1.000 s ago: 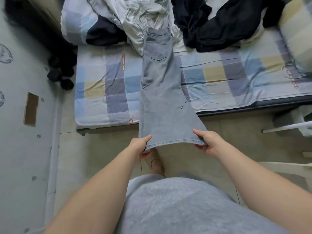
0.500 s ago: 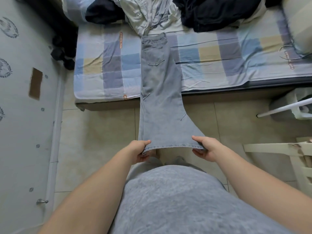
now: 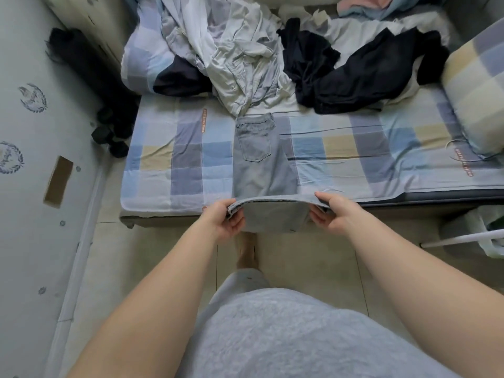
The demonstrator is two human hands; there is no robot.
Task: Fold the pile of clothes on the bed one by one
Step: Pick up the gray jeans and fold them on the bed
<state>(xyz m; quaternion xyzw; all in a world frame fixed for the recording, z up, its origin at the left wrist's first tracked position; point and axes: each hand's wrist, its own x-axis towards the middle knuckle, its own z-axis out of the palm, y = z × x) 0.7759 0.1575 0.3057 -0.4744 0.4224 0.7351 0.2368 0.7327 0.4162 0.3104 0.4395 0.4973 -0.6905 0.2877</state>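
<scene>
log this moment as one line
left hand grips jeans hem | right hand grips hem | waist on bed | pile unfolded

Left hand: out in front, thumb on top, fingers curled underneath; pinching the left end of the hem of the grey jeans
Right hand: level with the left; thumb over, fingers tucked beneath, pinching the right end of that hem
Left arm: bare; stretched forward from the lower left, nearly straight
Right arm: bare; reaching in from the lower right, angled toward the middle
Hands together: apart, palms turned toward each other; wrists level
Foot: bare; showing below and between the hands
</scene>
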